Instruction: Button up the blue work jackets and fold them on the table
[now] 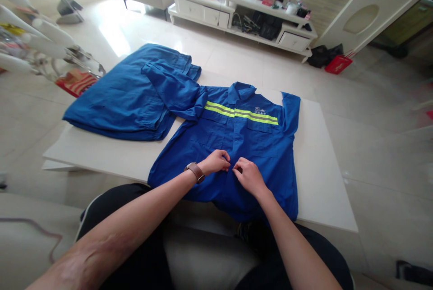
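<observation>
The blue jacket (267, 141) lies front-up on the white tabletop (318, 159), one sleeve (174, 91) resting across another blue garment (115, 96). Over the jacket's front, the left hand (215, 162) and right hand (250, 175) sit just apart, fingers (223, 154) curled inward (whether they pinch cloth, I cannot tell).

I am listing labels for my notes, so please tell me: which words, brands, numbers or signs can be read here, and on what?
White print on the chest of the blue jacket: too small and blurred to read.
Elsewhere: no readable text.
</observation>
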A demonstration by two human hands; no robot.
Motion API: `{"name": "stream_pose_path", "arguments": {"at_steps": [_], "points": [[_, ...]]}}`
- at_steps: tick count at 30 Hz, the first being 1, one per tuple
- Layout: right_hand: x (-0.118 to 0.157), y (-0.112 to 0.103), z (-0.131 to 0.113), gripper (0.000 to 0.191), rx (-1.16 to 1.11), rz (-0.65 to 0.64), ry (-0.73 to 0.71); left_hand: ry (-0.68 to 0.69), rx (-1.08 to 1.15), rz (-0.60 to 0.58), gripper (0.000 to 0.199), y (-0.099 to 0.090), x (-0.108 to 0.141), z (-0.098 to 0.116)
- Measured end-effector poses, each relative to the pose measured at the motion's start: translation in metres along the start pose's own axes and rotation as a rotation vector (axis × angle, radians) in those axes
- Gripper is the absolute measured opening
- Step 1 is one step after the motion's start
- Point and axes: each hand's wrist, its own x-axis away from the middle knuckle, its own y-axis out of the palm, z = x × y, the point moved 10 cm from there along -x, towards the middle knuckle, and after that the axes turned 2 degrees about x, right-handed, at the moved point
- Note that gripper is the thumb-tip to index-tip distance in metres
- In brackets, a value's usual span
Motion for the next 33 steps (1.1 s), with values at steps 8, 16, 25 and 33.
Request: {"name": "stream_pose_path", "arguments": {"at_steps": [8, 16, 25, 33], "points": [[0.002, 0.000, -0.015, 0.019, 0.119, -0.019, -0.115, -0.036, 0.050, 0.030, 0.018, -0.002, 0.004, -0.003], [0.004, 0.001, -0.018, 0.017, 0.191, -0.018, -0.122, -0.033, 0.083, 0.067, 0.020, -0.003, 0.006, -0.002], [-0.002, -0.004, 0.011, 0.009, -0.077, 0.091, 0.096, 0.087, -0.031, -0.014, 0.032, 0.002, 0.001, 0.004], [-0.006, 0.004, 0.027, 0.011, -0.280, 0.087, 0.171, 0.201, -0.189, -0.040, 0.036, 0.002, -0.006, 0.003]]}}
